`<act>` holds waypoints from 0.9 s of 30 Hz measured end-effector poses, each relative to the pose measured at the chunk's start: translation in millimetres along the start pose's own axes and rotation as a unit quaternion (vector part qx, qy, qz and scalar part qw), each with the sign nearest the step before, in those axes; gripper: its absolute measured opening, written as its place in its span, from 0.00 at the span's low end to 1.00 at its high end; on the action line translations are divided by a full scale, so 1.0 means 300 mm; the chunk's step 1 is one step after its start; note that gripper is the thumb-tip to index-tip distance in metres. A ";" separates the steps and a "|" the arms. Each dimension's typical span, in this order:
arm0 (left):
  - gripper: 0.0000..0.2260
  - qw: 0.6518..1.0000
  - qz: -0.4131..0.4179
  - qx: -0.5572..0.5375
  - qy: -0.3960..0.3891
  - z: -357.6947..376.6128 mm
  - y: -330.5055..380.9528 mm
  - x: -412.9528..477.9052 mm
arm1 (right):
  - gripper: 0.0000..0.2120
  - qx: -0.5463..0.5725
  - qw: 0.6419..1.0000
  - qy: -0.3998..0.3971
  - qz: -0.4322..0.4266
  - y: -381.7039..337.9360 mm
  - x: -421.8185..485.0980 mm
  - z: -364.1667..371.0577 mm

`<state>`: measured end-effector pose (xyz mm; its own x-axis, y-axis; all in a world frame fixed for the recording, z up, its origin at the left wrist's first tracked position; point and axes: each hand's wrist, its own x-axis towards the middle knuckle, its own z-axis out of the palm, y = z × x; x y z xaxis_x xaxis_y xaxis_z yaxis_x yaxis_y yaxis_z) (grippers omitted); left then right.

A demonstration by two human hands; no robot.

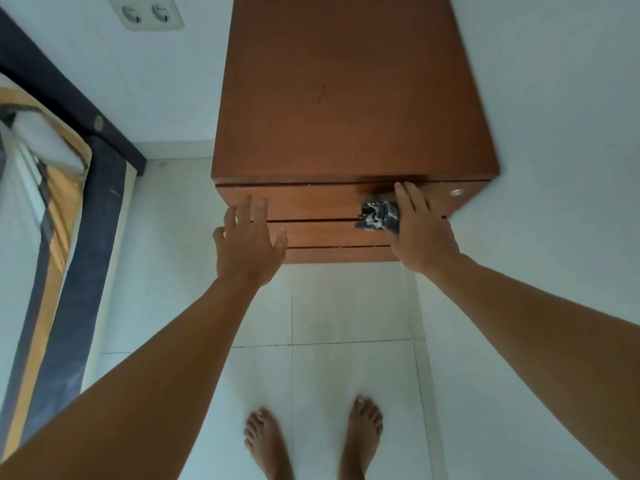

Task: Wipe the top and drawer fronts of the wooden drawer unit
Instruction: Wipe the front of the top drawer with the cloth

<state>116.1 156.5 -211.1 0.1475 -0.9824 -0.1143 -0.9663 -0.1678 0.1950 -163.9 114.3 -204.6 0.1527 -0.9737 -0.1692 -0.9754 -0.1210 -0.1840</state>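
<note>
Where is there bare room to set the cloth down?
The drawer unit's top is bare, back to front. Crowded: the drawer fronts, where the right hand presses the cloth and the left hand is close by.

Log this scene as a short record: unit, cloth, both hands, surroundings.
unit: wooden drawer unit against the wall, drawers closed
cloth: patterned cloth on the top drawer front
right: right hand presses the cloth with straight fingers
left: left hand spread before the drawer fronts, holding nothing
surroundings: wall socket, bed, tiled floor
</note>
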 end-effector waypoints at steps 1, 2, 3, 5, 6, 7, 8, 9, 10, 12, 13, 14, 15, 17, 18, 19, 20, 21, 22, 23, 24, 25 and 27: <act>0.29 1.000 0.002 0.007 0.000 0.005 0.006 0.011 | 0.35 -0.004 1.000 0.005 -0.001 0.003 0.005 0.006; 0.30 1.000 0.003 0.014 0.002 0.009 0.011 0.021 | 0.36 -0.009 1.000 0.010 -0.003 0.005 0.007 0.012; 0.31 1.000 0.004 0.020 0.005 0.012 0.015 0.029 | 0.36 -0.014 1.000 0.014 -0.004 0.007 0.006 0.019; 0.33 1.000 0.000 0.028 0.008 0.019 0.021 0.041 | 0.37 -0.016 1.000 0.017 0.008 0.010 0.001 0.033; 0.33 1.000 -0.004 0.030 0.008 0.023 0.022 0.045 | 0.38 -0.014 1.000 0.015 0.017 0.011 -0.001 0.038; 0.34 0.999 -0.008 0.034 0.008 0.026 0.023 0.049 | 0.38 -0.013 1.000 0.014 0.024 0.010 -0.002 0.041; 0.35 0.999 -0.011 0.039 0.005 0.029 0.025 0.050 | 0.39 -0.014 0.999 0.014 0.029 0.009 -0.003 0.043; 0.36 0.999 -0.012 0.044 0.001 0.033 0.027 0.051 | 0.40 -0.015 0.999 0.014 0.033 0.007 -0.003 0.045; 0.37 0.999 -0.013 0.046 -0.001 0.038 0.028 0.052 | 0.39 -0.017 0.999 0.016 0.036 0.005 -0.002 0.047; 0.39 0.999 -0.017 0.046 -0.001 0.045 0.027 0.053 | 0.39 -0.015 0.999 0.018 0.043 -0.004 0.001 0.049; 0.39 0.999 -0.020 0.045 -0.001 0.045 0.027 0.055 | 0.38 -0.011 0.999 0.017 0.047 -0.008 0.003 0.049; 0.39 0.999 -0.023 0.046 -0.001 0.042 0.027 0.058 | 0.37 -0.005 0.999 0.017 0.050 -0.012 0.004 0.048; 0.40 0.999 -0.025 0.048 -0.001 0.037 0.027 0.064 | 0.37 0.000 0.998 0.017 0.053 -0.016 0.005 0.046; 0.39 0.999 -0.029 0.044 0.000 0.020 0.030 0.078 | 0.36 0.007 0.998 0.019 0.059 -0.022 0.010 0.041; 0.38 0.999 -0.029 0.033 0.005 0.011 0.033 0.084 | 0.36 0.007 0.998 0.018 0.060 -0.024 0.011 0.038; 0.36 0.999 -0.027 0.020 0.014 0.004 0.034 0.087 | 0.36 0.006 0.998 0.015 0.060 -0.026 0.010 0.034; 0.34 0.999 -0.028 0.005 0.029 0.001 0.032 0.087 | 0.36 0.003 0.998 0.011 0.058 -0.027 0.009 0.030; 0.32 0.998 -0.042 -0.014 0.049 0.001 0.026 0.086 | 0.36 -0.003 0.998 0.008 0.054 -0.027 0.005 0.027; 0.30 0.994 -0.073 -0.041 0.072 0.000 0.017 0.086 | 0.36 -0.010 0.999 0.009 0.051 -0.025 -0.001 0.022; 0.29 0.986 -0.117 -0.076 0.095 -0.001 0.006 0.088 | 0.36 -0.016 0.999 0.013 0.048 -0.023 -0.008 0.017; 0.30 0.974 -0.162 -0.109 0.112 -0.001 -0.008 0.090 | 0.37 -0.017 0.999 0.019 0.046 -0.020 -0.017 0.013; 0.32 0.966 -0.194 -0.129 0.115 -0.001 -0.021 0.095 | 0.37 -0.015 0.998 0.027 0.047 -0.017 -0.026 0.009; 0.36 0.962 -0.220 -0.134 0.090 -0.001 -0.038 0.112 | 0.38 -0.006 0.997 0.044 0.061 -0.006 -0.040 0.004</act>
<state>132.0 125.2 -216.8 0.5870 -0.8059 -0.0770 -0.7171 -0.5618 0.4125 -163.7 126.3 -203.6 0.0189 -0.9943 -0.1046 -0.9878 -0.0024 -0.1560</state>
